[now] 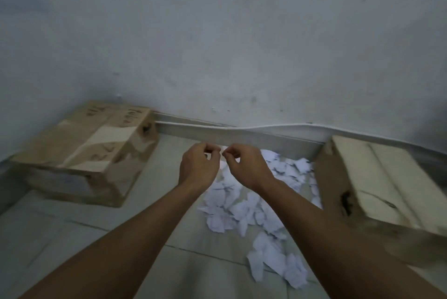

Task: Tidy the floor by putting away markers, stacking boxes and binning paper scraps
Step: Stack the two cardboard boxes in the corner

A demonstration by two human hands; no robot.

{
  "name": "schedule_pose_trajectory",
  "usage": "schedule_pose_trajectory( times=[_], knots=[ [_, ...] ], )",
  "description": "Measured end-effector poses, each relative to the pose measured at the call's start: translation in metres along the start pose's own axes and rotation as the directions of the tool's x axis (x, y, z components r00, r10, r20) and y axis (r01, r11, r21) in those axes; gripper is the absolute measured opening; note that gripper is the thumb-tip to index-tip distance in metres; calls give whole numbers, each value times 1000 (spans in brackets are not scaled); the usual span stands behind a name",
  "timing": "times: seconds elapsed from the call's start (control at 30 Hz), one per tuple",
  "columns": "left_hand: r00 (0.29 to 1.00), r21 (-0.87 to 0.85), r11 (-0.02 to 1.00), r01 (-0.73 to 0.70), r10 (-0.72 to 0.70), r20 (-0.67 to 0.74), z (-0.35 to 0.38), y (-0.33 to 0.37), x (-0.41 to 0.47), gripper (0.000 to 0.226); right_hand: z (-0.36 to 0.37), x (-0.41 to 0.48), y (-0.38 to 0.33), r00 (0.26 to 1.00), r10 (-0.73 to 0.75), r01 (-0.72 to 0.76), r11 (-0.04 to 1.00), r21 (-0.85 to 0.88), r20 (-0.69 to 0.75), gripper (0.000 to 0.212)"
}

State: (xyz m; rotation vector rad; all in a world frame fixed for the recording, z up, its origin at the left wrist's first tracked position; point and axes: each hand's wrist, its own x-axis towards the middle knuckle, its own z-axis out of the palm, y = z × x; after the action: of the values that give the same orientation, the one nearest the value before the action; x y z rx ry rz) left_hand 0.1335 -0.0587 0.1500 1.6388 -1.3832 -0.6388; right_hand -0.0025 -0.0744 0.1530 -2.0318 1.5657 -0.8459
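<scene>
Both of my arms reach forward over the tiled floor. My left hand (199, 168) and my right hand (246, 168) are held close together with curled fingers. Their fingertips meet and pinch a small white paper scrap (224, 149) between them, mostly hidden by the fingers. Below and to the right of the hands, a pile of torn white paper scraps (242, 211) is strewn across the floor. A taped cardboard box (84, 151) lies on the floor at the left. A second cardboard box (377, 182) lies at the right. No markers are in view.
A grey wall (217, 44) rises straight ahead, with a skirting strip and a white cable (266, 127) running along its base. The scraps fill the gap between the two boxes. Bare tiles (72, 238) lie at the lower left.
</scene>
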Motion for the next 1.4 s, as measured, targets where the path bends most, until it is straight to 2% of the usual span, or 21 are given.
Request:
schedule_pose_trajectory(
  times=[0.23,0.37,0.57,0.7,0.77,0.83,0.93,1.0,1.07,1.17,1.23,1.33,1.4],
  knots=[
    [971,-87,992,-87,104,215,86,43,-40,13,-79,-62,65,959,205,-212,977,-15,-194,17],
    [935,-98,988,-120,145,324,129,64,-65,13,-121,-101,95,920,300,-326,943,-65,-252,17],
    [877,-141,976,-164,210,433,185,98,-102,10,-170,-148,140,860,390,-443,891,-103,-329,17],
    [843,-147,975,-168,220,490,216,117,-122,3,-192,-163,162,829,414,-488,863,-127,-375,17],
    [837,-144,972,-186,233,495,228,122,-125,7,-203,-168,173,824,415,-505,846,-168,-386,19],
    [836,-136,971,-194,236,495,243,127,-127,13,-218,-174,187,809,428,-536,818,-210,-402,23],
    [839,-97,977,-188,211,501,262,132,-128,25,-234,-185,211,766,509,-621,744,-248,-392,44],
    [853,-64,981,-186,193,486,278,136,-128,40,-243,-188,228,753,529,-647,705,-292,-391,55],
    [861,-38,989,-144,144,487,289,137,-127,62,-249,-190,243,753,517,-648,688,-326,-407,60],
    [868,-59,998,16,16,496,306,138,-122,85,-256,-188,267,730,528,-678,638,-364,-434,61],
    [871,-82,991,103,-50,489,315,137,-118,86,-259,-184,282,680,559,-725,608,-324,-473,63],
    [858,-111,976,189,-108,503,325,135,-117,79,-255,-179,293,584,628,-785,599,-161,-514,72],
    [867,-127,970,206,-121,483,330,134,-118,75,-251,-177,296,566,633,-792,595,-136,-529,73]
  ],
)
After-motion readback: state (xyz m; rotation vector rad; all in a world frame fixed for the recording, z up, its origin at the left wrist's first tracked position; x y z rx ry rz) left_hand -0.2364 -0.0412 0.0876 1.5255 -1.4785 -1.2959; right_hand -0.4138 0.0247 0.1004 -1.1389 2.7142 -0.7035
